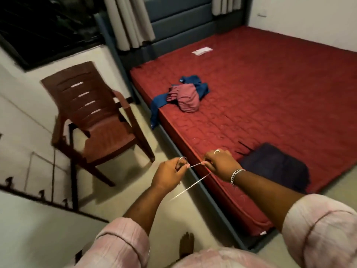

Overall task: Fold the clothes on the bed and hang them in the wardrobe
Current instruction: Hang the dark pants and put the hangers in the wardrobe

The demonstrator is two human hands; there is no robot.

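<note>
Nearest, both hands hold a thin wire hanger over the floor at the bed's edge: the left hand pinches it at the hook end and the right hand curls round the wire just beside it — each grip narrow and closed on the metal, which looks light, stiff and a little springy. Just beyond the right hand a dark folded garment lies flat on the red mattress, likely soft and limp, best lifted by its folded edge. Farther up, near the mattress's left edge, the pink garment sits bunched on the blue garment — both probably light and floppy, so taking them at shoulders or waistband seems wisest.
</note>
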